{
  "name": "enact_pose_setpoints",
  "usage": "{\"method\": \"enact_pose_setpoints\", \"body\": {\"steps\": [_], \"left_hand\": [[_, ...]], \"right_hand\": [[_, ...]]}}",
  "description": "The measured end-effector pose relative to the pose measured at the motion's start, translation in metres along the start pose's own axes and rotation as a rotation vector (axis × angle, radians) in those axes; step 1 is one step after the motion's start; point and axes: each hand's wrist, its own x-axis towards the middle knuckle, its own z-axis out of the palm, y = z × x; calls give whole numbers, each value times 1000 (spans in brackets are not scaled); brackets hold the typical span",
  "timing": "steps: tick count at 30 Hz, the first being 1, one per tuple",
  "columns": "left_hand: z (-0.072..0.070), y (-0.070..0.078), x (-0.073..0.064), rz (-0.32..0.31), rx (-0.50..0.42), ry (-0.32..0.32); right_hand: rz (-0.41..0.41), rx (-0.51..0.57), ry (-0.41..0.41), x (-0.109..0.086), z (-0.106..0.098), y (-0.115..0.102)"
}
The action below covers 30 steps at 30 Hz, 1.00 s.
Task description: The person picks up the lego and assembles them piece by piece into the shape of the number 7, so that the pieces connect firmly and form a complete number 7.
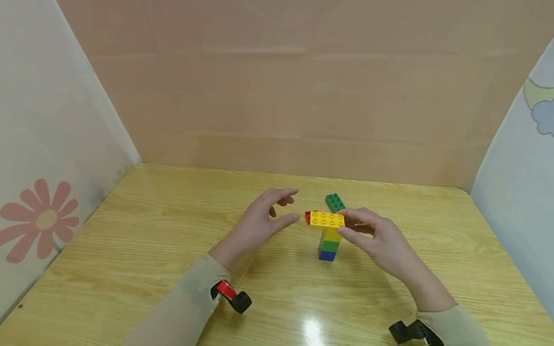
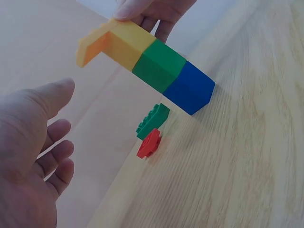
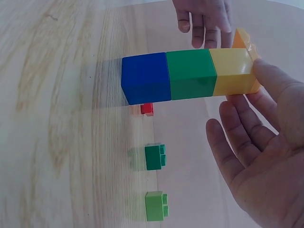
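Note:
A block tower stands upright on the table: a blue block (image 1: 327, 256) at the bottom, a green block (image 1: 330, 246) above it, then a yellow block (image 1: 332, 236). Across its top lies a flat yellow brick (image 1: 324, 220) with studs, overhanging to the left. My right hand (image 1: 384, 244) pinches the right end of this flat brick between thumb and fingers. Left of the tower my left hand (image 1: 267, 219) hovers with relaxed fingers, apart from the overhanging end and holding nothing; the left wrist view shows the same gap.
Behind the tower lie a dark green brick (image 1: 335, 202) and a small red brick (image 2: 149, 143), partly hidden in the head view. The right wrist view also shows a light green brick (image 3: 155, 206). A brown panel (image 1: 290, 80) rises at the table's back edge.

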Motion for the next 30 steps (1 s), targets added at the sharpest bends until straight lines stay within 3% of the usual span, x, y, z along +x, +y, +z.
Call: {"method": "enact_pose_setpoints", "body": {"steps": [8,18,30], "left_hand": [[6,-11,9,-60,29,-17],[23,-25,23,-121,115,-35],[42,-29,38,-128,200,-66]], "right_hand": [[19,4,2,1,2,-1],[32,-2,2,1,2,2],[14,-16,0,0,0,4]]}}
